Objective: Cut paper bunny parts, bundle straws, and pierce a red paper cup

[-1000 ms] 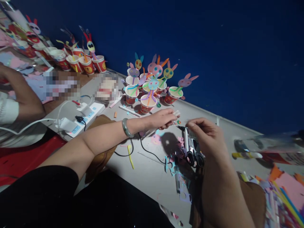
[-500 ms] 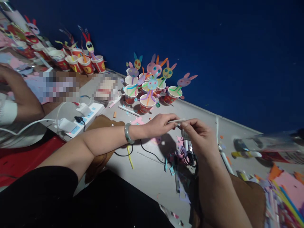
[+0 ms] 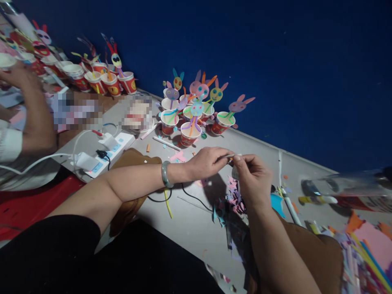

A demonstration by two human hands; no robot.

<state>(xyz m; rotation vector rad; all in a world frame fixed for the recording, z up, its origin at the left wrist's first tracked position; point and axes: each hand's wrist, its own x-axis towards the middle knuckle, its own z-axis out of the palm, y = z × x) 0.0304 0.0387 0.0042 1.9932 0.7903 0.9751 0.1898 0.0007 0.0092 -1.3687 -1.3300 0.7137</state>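
My left hand (image 3: 206, 164), with a jade-like bangle (image 3: 165, 174) at the wrist, reaches across the table with its fingers pinched together. Facing it, my right hand (image 3: 255, 175) has thumb and fingers closed. Between the fingertips of both hands is a thin pale strip (image 3: 235, 155); fingers hide most of it, so its kind is unclear. Below the hands lie purple and pink paper scraps (image 3: 235, 198) and teal scraps (image 3: 219, 215). Just beyond my left hand stands a red-patterned paper cup (image 3: 189, 138) with a blue rabbit-faced figure (image 3: 197, 108).
More cups with rabbit figures (image 3: 237, 105) stand along the blue wall. At left are a white power strip (image 3: 114, 149) with cables and another person's arm (image 3: 38, 110). A clear bottle (image 3: 330, 185), coloured paper (image 3: 375, 241) and bright sticks (image 3: 372, 263) lie at right.
My right hand has shifted slightly and uncovered a blue piece beside its wrist. The strip shows less between my fingers. The other person's hand has risen to a cup.
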